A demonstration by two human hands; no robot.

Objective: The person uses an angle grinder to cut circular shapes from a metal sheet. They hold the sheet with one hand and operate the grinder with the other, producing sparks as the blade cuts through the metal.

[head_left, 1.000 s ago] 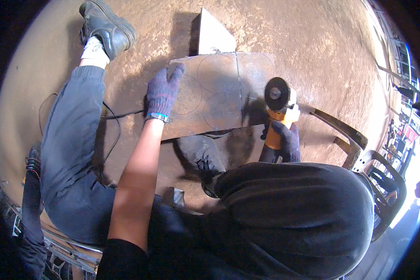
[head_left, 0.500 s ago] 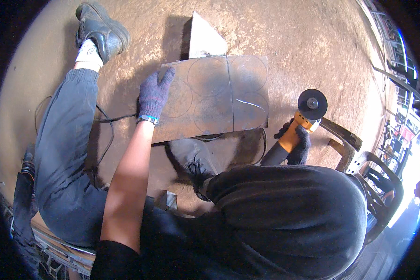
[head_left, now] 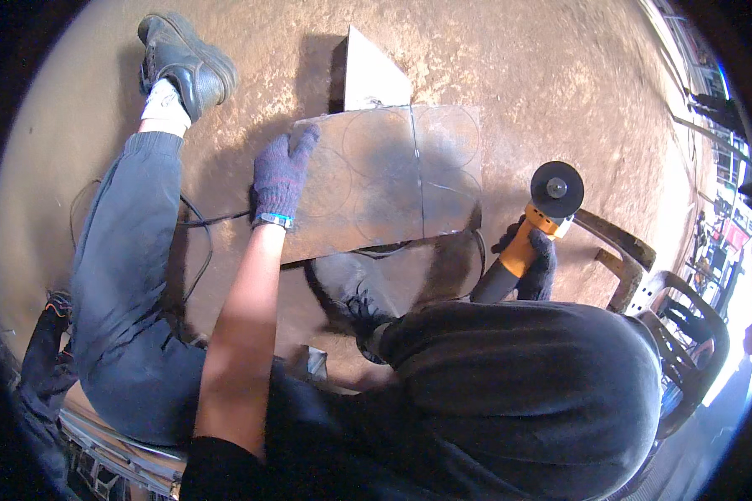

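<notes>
A rusty sheet metal plate with faint scribed circles and a dark line across its right part lies in front of me. My left hand, in a dark knitted glove, grips the plate's left edge, its thumb apart on top; the fingers underneath are partly hidden. My right hand, gloved too, is wrapped around the body of a yellow and black angle grinder. The grinder's dark disc points up, to the right of the plate and apart from it. I cannot tell whether the disc is spinning.
A pale angled metal piece stands at the plate's far edge. A black cable runs near my left leg. My left boot is at the far left, my other shoe close by the plate's near edge. A dark metal frame stands at right.
The whole view has shifted slightly, with the plate appearing a little lower and further right. A dark shadow now covers more of the plate's middle. Both hands keep their holds.
</notes>
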